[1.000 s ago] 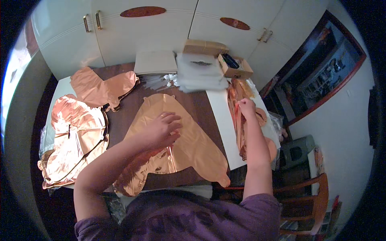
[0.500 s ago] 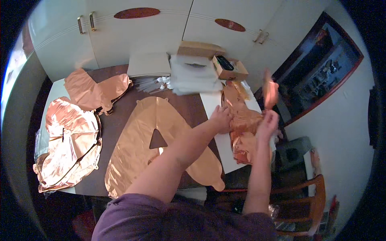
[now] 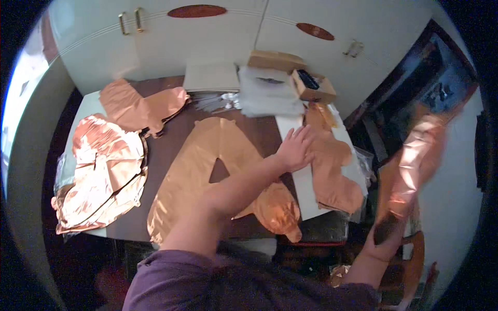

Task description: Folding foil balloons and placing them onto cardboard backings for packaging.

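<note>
My right hand (image 3: 383,248) is closed on the lower end of a rose-gold foil balloon (image 3: 412,163), uninflated and held up off the table's right side, blurred by motion. Its fingers are partly hidden behind the foil. My left hand (image 3: 295,150) has its fingers spread over the edge of a white board (image 3: 305,194). Beside it on that board lies a wavy-edged flat foil balloon (image 3: 332,166); whether the fingertips touch it I cannot tell. Under my left forearm lies a large flat foil balloon shaped like the letter A (image 3: 181,173).
More foil balloons (image 3: 109,166) lie at the left, with another folded group (image 3: 137,106) behind them. Along the back are grey card sheets (image 3: 210,78), clear plastic bags (image 3: 270,93), thin sticks (image 3: 205,102) and an open cardboard box (image 3: 316,90). A wooden chair (image 3: 415,269) stands at right.
My right hand has swung right and down, lifting a foil balloon away from the board. My left hand has opened out flat. The whole view has shifted slightly.
</note>
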A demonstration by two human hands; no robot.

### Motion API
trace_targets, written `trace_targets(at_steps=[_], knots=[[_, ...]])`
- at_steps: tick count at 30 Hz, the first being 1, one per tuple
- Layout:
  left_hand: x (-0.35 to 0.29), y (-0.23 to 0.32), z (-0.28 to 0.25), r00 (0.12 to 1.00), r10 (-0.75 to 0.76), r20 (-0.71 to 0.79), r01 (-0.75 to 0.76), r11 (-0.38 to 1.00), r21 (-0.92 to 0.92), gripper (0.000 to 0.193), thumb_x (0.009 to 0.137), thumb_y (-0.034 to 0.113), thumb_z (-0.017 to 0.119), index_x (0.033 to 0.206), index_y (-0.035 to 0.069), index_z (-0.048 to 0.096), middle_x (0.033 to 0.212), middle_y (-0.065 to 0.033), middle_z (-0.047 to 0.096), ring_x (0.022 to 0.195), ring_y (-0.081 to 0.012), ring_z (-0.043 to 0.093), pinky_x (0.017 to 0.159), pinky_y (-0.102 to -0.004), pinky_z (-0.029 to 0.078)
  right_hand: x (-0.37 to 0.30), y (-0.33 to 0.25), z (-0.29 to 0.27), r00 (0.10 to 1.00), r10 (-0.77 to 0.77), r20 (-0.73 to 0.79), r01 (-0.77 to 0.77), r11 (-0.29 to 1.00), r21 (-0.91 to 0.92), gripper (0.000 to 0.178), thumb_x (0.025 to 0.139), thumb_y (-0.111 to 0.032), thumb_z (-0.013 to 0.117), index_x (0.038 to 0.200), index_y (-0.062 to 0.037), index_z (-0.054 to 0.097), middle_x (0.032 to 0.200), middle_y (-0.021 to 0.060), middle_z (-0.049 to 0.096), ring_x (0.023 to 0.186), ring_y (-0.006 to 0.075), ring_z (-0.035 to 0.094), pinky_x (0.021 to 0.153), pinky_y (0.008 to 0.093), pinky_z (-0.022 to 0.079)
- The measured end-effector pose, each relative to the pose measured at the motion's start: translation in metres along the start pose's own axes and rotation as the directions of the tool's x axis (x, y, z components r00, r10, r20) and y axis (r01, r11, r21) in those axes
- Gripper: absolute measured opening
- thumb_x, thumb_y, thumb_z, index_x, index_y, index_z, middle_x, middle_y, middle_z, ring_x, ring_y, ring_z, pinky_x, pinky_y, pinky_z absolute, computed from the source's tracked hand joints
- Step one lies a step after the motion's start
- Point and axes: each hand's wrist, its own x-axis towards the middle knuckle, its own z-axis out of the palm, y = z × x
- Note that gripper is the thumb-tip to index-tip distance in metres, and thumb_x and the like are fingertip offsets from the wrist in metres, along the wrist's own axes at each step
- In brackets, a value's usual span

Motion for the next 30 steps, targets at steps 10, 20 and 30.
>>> trace_targets(at_steps=[10,20,30], knots=[[-0.229,-0.041,-0.246,0.957,-0.251,0.146,0.184,0.913,0.363,0.047,0.082,0.029,0.066,0.122,0.006,0.057,0.133,-0.0163,0.052,0.131,-0.0365,0.042,0.109,-0.0561,0.029,-0.138,0.147,0.331,0.952,0.187,0.242,-0.02,0.828,-0.561,0.017,0.091,-0.02,0.056,0.087,-0.0039,0.056,0.082,0.0163,0.061,0.08,0.0371,0.061,0.07,0.0456,0.048],[-0.27,-0.049,-0.263,0.973,-0.167,0.159,0.104,0.934,0.343,0.055,0.084,0.037,0.065,0.127,0.004,0.054,0.137,-0.0176,0.049,0.13,-0.0367,0.042,0.11,-0.0551,0.029,-0.139,0.169,0.342,0.819,0.252,0.516,0.213,0.703,-0.679,0.021,0.088,-0.024,0.058,0.092,-0.0052,0.065,0.106,0.0161,0.064,0.108,0.0369,0.058,0.092,0.0498,0.044],[-0.202,-0.168,-0.306,0.98,-0.18,-0.086,0.2,0.896,0.396,0.024,0.079,0.013,0.065,0.102,0.005,0.066,0.109,-0.0141,0.062,0.101,-0.0346,0.06,0.086,-0.0441,0.05,-0.157,0.192,0.317,0.853,0.072,0.516,0.397,0.553,-0.733,0.035,0.086,-0.026,0.063,0.111,-0.0027,0.061,0.121,0.0201,0.051,0.12,0.0399,0.044,0.104,0.0514,0.035]])
